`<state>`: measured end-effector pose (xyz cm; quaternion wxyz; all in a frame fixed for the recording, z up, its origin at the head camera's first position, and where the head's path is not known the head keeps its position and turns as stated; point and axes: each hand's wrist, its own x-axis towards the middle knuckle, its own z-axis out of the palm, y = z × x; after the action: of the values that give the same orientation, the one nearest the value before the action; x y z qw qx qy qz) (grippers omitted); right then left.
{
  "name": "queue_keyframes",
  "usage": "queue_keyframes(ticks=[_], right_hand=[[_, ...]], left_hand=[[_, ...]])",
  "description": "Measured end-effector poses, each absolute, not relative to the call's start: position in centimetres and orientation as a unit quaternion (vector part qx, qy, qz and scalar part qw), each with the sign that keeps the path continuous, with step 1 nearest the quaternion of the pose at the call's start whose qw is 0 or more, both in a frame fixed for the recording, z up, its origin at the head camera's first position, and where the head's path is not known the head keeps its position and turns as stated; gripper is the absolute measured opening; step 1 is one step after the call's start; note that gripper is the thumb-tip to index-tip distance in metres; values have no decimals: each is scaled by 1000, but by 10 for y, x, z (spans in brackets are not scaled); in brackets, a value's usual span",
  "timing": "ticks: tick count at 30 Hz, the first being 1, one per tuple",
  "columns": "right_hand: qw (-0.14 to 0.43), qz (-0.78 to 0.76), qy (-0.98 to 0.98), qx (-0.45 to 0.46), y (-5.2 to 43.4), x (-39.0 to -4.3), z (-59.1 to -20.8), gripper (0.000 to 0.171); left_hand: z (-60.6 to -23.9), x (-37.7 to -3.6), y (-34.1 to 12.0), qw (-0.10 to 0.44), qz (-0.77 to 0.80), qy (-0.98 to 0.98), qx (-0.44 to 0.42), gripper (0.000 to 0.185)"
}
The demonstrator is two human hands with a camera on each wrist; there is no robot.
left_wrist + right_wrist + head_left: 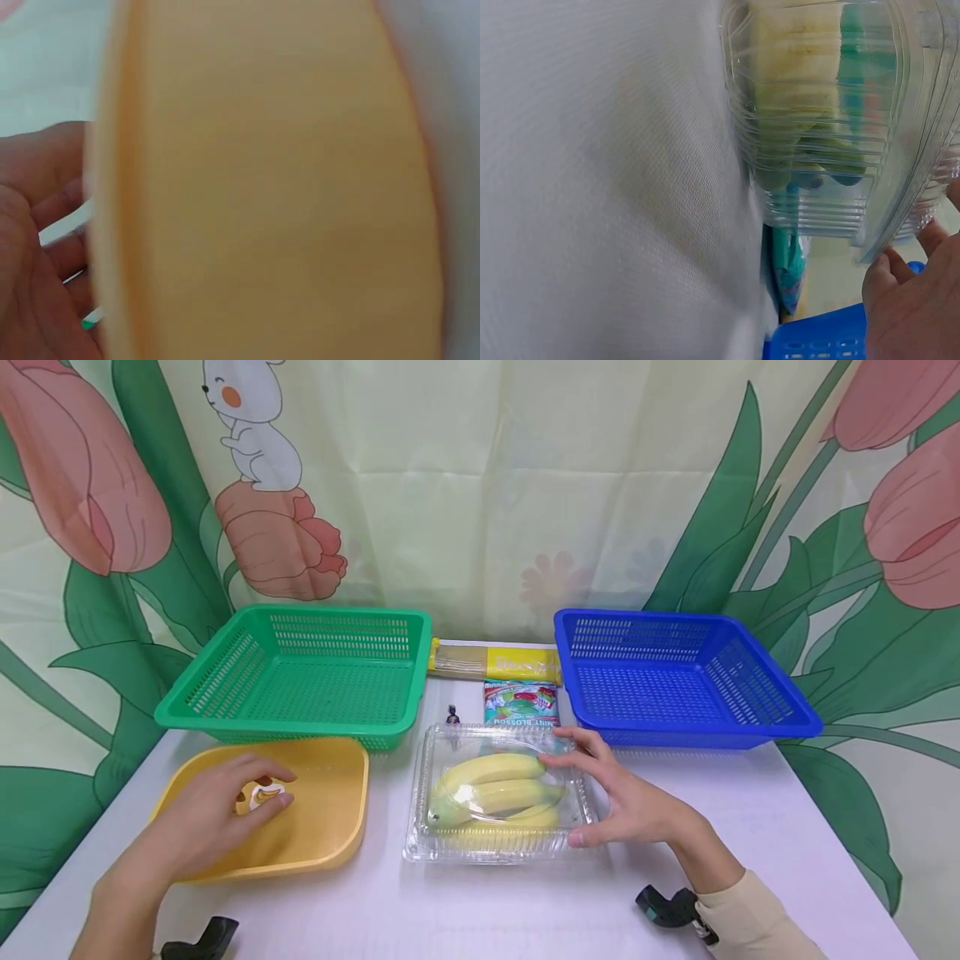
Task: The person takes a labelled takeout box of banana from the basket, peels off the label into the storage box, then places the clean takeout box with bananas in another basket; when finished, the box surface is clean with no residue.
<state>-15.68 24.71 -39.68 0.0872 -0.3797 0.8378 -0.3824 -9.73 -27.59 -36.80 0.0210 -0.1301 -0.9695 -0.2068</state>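
A clear plastic clamshell box (487, 839) holding several yellow-green bananas (491, 768) sits at the middle of the table with its lid down. My right hand (626, 793) grips its right side, thumb at the front corner and fingertips on the lid. The right wrist view shows the fingers (885, 274) right at the box's rim. On the left, my left hand (217, 810) is over a yellow tray (330, 810), thumb and fingers apart. Between them shows a small white piece with a banana picture (266, 795). In the left wrist view the tray hides part of that hand.
Behind the yellow tray stands a green basket (300, 735); a blue basket (675, 735) is at the back right. Between them lie a yellow noodle packet (517, 664), a teal candy bag (521, 703) and a small dark figure (452, 716). A printed curtain (480, 527) hangs behind the table.
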Motion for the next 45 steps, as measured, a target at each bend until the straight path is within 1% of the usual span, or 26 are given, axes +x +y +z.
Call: queue_keyframes(ticks=[6, 9, 15, 19, 24, 34, 45], right_hand=[[85, -380, 841, -375, 249, -156, -396, 86], [84, -382, 840, -376, 250, -155, -396, 87], [87, -382, 838, -380, 249, -157, -397, 87], [84, -384, 840, -374, 248, -157, -398, 87], [82, -381, 841, -375, 249, -157, -399, 88], [86, -384, 838, -378, 247, -157, -395, 89], [81, -370, 843, -382, 247, -155, -395, 88]], left_hand=[[-359, -97, -259, 36, -235, -958, -160, 25], [-359, -98, -251, 34, -252, -952, -168, 25], [-356, -99, -232, 28, -276, -944, -176, 32], [-355, -104, -215, 23, -295, -935, -197, 37], [-355, -108, -197, 13, -307, -926, -219, 49], [-358, -114, -172, -31, -325, -910, -254, 79], [-361, -120, -151, -67, -325, -894, -301, 96]])
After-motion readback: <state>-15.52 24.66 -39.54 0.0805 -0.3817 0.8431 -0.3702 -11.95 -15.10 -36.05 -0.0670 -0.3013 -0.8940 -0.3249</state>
